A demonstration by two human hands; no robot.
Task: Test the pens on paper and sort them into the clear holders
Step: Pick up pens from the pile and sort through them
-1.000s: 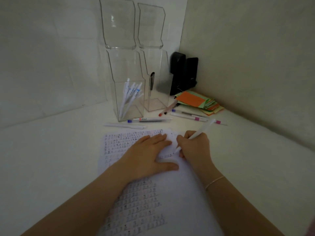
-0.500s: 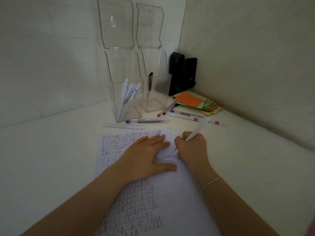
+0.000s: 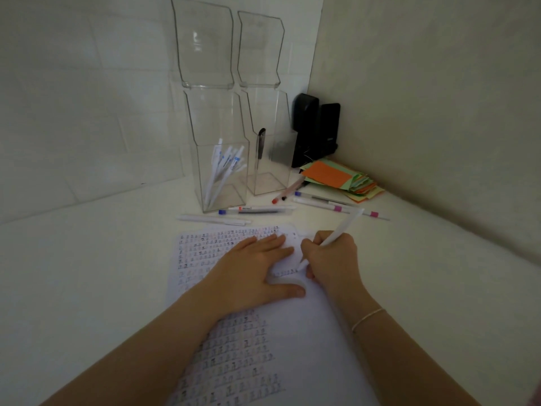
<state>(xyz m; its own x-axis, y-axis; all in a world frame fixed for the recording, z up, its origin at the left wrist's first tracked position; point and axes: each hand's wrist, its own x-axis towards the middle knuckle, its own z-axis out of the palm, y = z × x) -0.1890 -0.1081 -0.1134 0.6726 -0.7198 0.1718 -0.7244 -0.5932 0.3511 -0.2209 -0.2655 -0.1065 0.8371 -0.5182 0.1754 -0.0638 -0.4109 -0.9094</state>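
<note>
My right hand (image 3: 330, 259) grips a white pen (image 3: 345, 227), its tip down on the sheet of paper (image 3: 292, 341) covered in rows of small marks. My left hand (image 3: 254, 271) lies flat on the sheet, fingers straight, pressing it down. Two tall clear holders stand behind: the left holder (image 3: 218, 148) contains several white pens, the right holder (image 3: 268, 142) a single dark pen. More loose pens lie on the table between holders and paper: a white one (image 3: 213, 219), a clear one with a blue cap (image 3: 254, 211), a red-tipped one (image 3: 288, 191) and pink-banded ones (image 3: 339, 207).
A stack of orange and green paper notes (image 3: 336, 178) lies in the right corner, with a black device (image 3: 316, 130) standing behind it. Walls close in at the back and right. The white table (image 3: 87, 273) stretches out to the left.
The pen's upper end has tilted slightly and my right hand has shifted a little on the sheet. My left hand stays flat in place.
</note>
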